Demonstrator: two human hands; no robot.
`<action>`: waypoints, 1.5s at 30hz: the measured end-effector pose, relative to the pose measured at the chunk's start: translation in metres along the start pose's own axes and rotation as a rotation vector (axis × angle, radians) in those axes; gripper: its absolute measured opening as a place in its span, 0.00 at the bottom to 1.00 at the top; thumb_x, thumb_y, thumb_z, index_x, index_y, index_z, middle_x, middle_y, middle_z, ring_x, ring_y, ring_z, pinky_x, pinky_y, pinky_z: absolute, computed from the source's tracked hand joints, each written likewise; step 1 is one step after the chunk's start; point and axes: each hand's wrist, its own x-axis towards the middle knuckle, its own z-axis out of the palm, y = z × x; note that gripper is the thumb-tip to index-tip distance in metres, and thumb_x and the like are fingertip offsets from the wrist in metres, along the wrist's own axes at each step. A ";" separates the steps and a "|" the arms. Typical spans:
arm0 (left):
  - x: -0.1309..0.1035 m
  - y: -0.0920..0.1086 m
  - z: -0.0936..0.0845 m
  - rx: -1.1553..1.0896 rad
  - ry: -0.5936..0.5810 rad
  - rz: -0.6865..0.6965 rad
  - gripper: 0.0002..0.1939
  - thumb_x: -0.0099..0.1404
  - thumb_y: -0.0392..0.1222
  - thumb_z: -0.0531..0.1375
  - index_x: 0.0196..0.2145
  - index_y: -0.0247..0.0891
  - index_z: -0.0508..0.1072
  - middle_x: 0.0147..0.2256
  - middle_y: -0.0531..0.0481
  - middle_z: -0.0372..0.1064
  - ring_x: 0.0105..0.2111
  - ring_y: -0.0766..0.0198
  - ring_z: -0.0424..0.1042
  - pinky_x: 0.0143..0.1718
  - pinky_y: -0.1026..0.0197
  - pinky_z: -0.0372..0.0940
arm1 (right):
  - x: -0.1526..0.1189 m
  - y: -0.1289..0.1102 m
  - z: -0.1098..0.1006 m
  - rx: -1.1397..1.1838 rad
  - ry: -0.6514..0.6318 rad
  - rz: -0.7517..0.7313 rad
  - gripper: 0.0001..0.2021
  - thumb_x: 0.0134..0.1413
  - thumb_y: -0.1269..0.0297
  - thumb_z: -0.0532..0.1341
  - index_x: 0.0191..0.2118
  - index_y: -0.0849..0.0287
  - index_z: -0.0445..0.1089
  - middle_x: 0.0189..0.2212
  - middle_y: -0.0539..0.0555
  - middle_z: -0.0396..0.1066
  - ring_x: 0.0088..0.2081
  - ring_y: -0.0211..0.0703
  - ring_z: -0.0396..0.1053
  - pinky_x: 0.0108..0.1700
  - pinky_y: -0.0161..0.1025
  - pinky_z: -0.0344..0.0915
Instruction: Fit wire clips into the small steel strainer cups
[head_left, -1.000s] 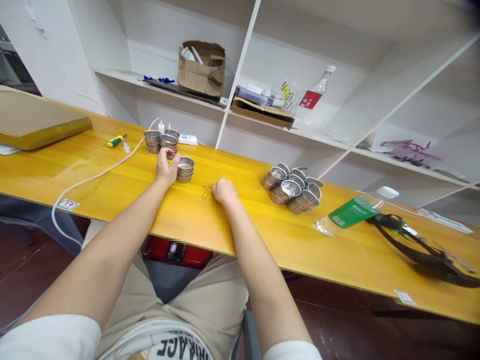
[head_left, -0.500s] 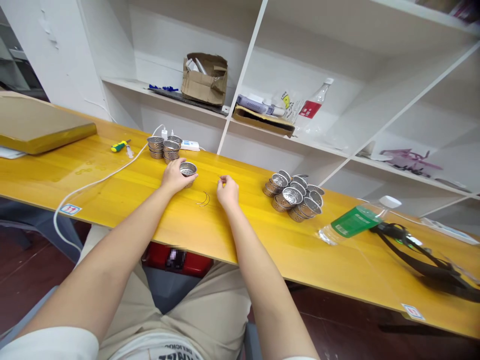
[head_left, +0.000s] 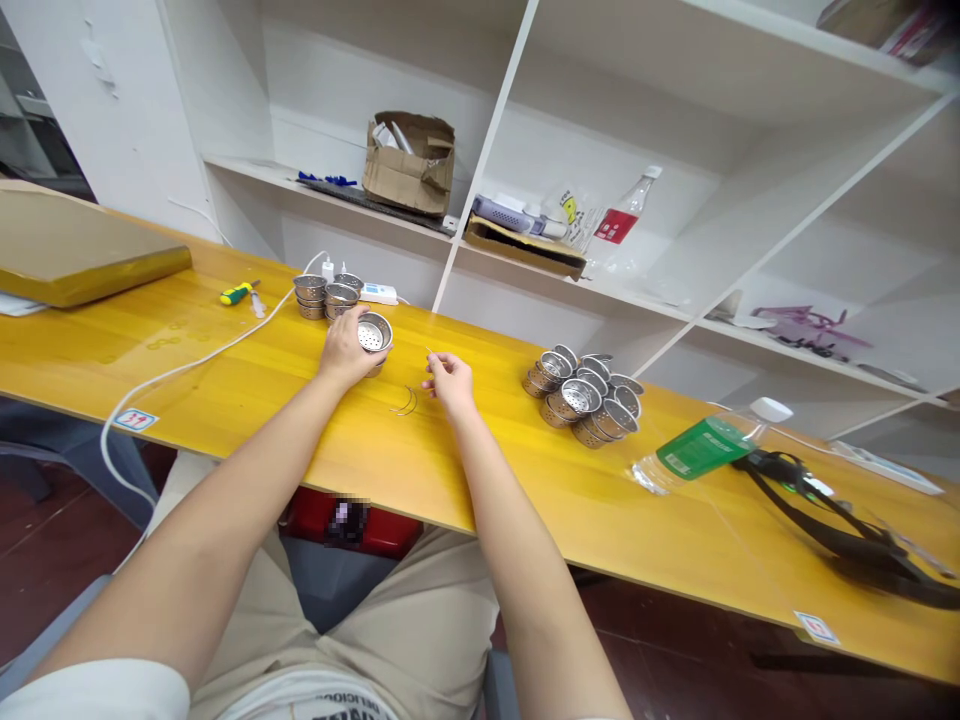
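Observation:
My left hand (head_left: 345,350) is wrapped round a perforated metal cup (head_left: 373,334), whose open top is tilted toward me. Just right of it, my right hand (head_left: 448,380) pinches a thin piece, perhaps a wire, too small to make out fully. Between the hands, thin curved wires (head_left: 407,402) lie on the yellow table (head_left: 420,470). Behind my left hand stand more stacked metal cups (head_left: 310,292). A larger group of stacked cups (head_left: 581,396) is to the right of my right hand.
A green-labelled bottle (head_left: 709,445) lies tilted at the right, near a black strap (head_left: 840,530). A screwdriver (head_left: 236,294) and a white cable (head_left: 202,357) are at the left. Shelves with a cardboard box (head_left: 409,170) rise behind the table.
The cup in my left hand has tipped more toward me and risen slightly. My right hand has moved a little left, its pinching fingers now turned toward the cup.

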 end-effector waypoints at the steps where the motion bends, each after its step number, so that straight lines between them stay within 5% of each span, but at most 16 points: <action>1: 0.000 0.003 0.000 -0.009 0.005 0.030 0.40 0.55 0.49 0.73 0.61 0.38 0.63 0.57 0.37 0.69 0.57 0.44 0.70 0.61 0.45 0.64 | -0.001 -0.003 0.000 0.055 -0.008 0.027 0.11 0.59 0.55 0.67 0.35 0.58 0.72 0.27 0.45 0.68 0.16 0.29 0.63 0.18 0.30 0.58; 11: -0.014 0.027 0.017 -0.078 -0.179 0.208 0.38 0.54 0.50 0.73 0.59 0.38 0.65 0.53 0.40 0.72 0.54 0.47 0.72 0.58 0.47 0.66 | -0.007 -0.023 -0.013 0.524 -0.242 0.045 0.26 0.63 0.39 0.59 0.25 0.56 0.59 0.22 0.44 0.58 0.20 0.32 0.61 0.21 0.31 0.59; 20: -0.012 0.040 0.011 -0.080 -0.186 0.382 0.27 0.64 0.44 0.64 0.59 0.38 0.66 0.55 0.38 0.72 0.56 0.46 0.69 0.60 0.44 0.65 | -0.009 -0.017 0.001 0.262 -0.238 -0.032 0.29 0.61 0.35 0.59 0.23 0.54 0.55 0.19 0.44 0.54 0.20 0.34 0.57 0.21 0.32 0.57; 35: -0.012 0.042 0.010 -0.106 -0.203 0.411 0.25 0.69 0.45 0.61 0.62 0.42 0.65 0.62 0.37 0.67 0.61 0.47 0.67 0.63 0.43 0.62 | -0.010 -0.011 0.008 0.218 -0.252 -0.112 0.31 0.60 0.32 0.58 0.21 0.55 0.58 0.16 0.46 0.57 0.19 0.35 0.59 0.23 0.33 0.61; 41: -0.011 0.041 0.012 -0.145 -0.215 0.472 0.26 0.67 0.45 0.61 0.61 0.39 0.66 0.58 0.36 0.69 0.58 0.47 0.69 0.61 0.43 0.63 | -0.015 -0.018 0.006 0.202 -0.269 -0.041 0.30 0.59 0.35 0.61 0.21 0.55 0.60 0.14 0.45 0.55 0.16 0.34 0.59 0.19 0.32 0.55; 45: -0.012 0.043 0.012 -0.165 -0.264 0.459 0.27 0.66 0.50 0.64 0.59 0.38 0.66 0.53 0.38 0.73 0.51 0.47 0.74 0.56 0.45 0.67 | -0.021 -0.025 0.005 0.280 -0.314 0.033 0.26 0.61 0.40 0.61 0.22 0.56 0.63 0.13 0.41 0.52 0.13 0.30 0.49 0.18 0.32 0.52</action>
